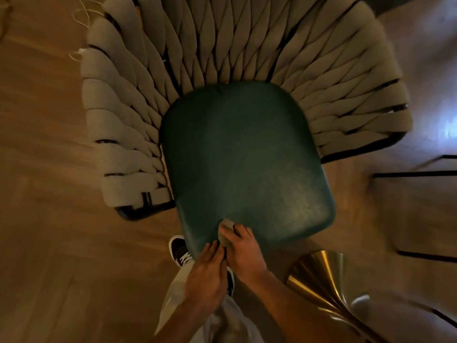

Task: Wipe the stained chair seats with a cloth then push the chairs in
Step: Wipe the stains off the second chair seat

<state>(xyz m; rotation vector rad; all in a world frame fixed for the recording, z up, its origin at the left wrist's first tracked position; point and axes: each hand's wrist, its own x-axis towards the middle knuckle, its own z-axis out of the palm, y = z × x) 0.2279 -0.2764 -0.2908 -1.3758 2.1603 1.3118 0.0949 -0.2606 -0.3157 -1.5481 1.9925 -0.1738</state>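
Head view, frame centre: I read a dark green chair seat point(247, 159) ringed from 9 through 12 to 3 o'clock by a woven beige backrest point(222, 43).
Cloth: small pale cloth point(226, 231) on the seat's near edge, at 6 o'clock.
Right hand: right hand point(243, 251) lies on the cloth, fingers curled over it, gripping.
Left hand: left hand point(205, 276) just beside at 7 o'clock, fingers straight, tips at the seat edge; I cannot tell whether they touch the cloth.
Floor: wood floor point(49, 194); black shoe point(179, 248) under the seat edge.
Brass base: flared, at 4 o'clock point(324, 280).
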